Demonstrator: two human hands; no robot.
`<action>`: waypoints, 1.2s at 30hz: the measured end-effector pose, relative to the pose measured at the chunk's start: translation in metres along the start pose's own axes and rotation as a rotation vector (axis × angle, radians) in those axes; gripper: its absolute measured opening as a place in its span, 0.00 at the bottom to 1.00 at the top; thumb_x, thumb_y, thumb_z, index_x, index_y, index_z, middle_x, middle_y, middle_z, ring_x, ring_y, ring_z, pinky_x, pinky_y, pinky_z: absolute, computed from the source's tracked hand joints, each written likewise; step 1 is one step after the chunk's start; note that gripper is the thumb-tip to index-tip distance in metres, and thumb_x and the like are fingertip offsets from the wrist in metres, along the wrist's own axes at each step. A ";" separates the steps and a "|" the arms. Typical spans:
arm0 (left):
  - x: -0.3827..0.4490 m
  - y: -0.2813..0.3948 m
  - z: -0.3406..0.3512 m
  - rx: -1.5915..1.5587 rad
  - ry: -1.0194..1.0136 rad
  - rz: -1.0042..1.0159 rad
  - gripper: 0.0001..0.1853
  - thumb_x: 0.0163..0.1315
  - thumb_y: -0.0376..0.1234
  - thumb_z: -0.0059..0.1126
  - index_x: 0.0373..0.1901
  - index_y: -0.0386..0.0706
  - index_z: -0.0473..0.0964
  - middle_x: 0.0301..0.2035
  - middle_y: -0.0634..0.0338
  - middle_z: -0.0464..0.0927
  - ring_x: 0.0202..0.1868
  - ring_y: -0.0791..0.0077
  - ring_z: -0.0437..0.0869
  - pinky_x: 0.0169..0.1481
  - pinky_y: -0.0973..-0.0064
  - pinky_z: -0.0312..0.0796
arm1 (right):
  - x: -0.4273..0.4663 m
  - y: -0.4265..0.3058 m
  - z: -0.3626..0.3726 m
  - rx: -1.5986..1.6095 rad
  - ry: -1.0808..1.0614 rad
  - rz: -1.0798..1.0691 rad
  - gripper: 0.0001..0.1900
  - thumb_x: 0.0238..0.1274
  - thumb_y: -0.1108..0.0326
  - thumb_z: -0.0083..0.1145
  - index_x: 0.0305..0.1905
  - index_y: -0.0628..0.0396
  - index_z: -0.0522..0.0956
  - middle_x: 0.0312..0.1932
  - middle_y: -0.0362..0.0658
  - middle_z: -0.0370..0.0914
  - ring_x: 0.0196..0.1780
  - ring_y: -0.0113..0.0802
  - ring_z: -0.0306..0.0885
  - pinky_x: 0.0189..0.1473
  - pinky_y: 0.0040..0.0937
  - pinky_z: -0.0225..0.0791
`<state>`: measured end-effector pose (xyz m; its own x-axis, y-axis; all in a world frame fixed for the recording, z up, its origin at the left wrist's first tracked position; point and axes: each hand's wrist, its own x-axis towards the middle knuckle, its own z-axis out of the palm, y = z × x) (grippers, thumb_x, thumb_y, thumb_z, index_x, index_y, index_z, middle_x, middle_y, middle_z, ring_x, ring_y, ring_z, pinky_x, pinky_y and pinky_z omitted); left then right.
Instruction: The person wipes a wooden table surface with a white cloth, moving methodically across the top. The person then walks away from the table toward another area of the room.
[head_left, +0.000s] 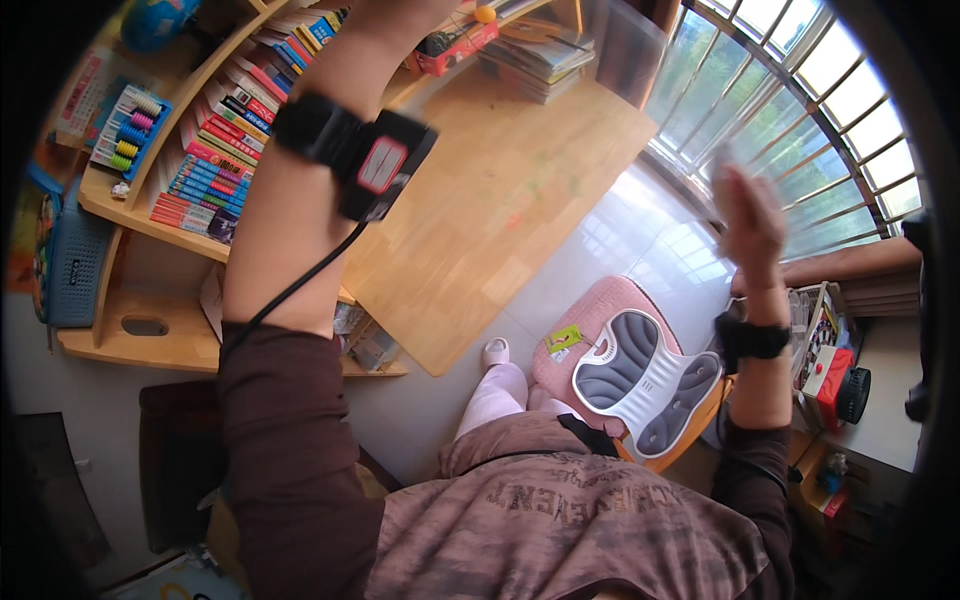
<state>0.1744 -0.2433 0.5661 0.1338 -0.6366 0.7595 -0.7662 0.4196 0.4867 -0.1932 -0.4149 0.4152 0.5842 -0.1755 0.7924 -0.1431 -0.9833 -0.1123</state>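
My left forearm (292, 217) reaches up across the left of the view, with a black strap and a boxy device (382, 161) on it. A black cable runs back from the device to the sleeve. My left hand is cut off by the top edge. At the right, my right hand (754, 217) is raised in front of the barred window (780, 127) and blurred by motion. A pale smear shows at its fingers; I cannot tell whether it holds anything. Between my arms lies a light wooden desktop (480, 225), with faint blurred colour marks over it.
A bookshelf holds rows of books (225, 142) at the left. Stacked papers (540, 60) and a red box (457, 49) stand at the desk's far end. Near my legs is a chair with a pink cushion (555, 367) and grey-white seat support (645, 382). A red-and-black object (832, 382) sits right.
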 end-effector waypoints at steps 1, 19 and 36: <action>0.016 0.002 0.006 -0.106 0.023 0.025 0.06 0.62 0.20 0.57 0.31 0.39 0.73 0.30 0.64 0.80 0.36 0.83 0.80 0.46 0.81 0.74 | 0.010 0.013 -0.018 -0.160 0.074 -0.067 0.11 0.63 0.72 0.59 0.49 0.54 0.82 0.33 0.43 0.82 0.34 0.36 0.81 0.33 0.32 0.74; -0.213 -0.123 -0.021 0.229 -0.226 -0.579 0.06 0.63 0.29 0.60 0.33 0.36 0.73 0.32 0.51 0.83 0.37 0.64 0.86 0.44 0.71 0.76 | -0.080 -0.032 0.138 0.186 -0.432 0.095 0.24 0.42 0.73 0.62 0.51 0.45 0.82 0.37 0.43 0.76 0.38 0.44 0.77 0.37 0.38 0.70; -0.126 0.051 -0.110 0.332 -0.132 -0.413 0.08 0.64 0.22 0.56 0.44 0.38 0.74 0.40 0.58 0.81 0.43 0.75 0.83 0.50 0.78 0.75 | -0.034 -0.168 0.053 0.809 -0.437 0.477 0.08 0.68 0.72 0.53 0.44 0.61 0.81 0.28 0.44 0.72 0.31 0.31 0.69 0.35 0.29 0.64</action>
<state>0.1880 -0.0701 0.5423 0.4022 -0.7898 0.4632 -0.8267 -0.0958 0.5545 -0.1463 -0.2464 0.3754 0.8697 -0.3983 0.2915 0.0499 -0.5166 -0.8548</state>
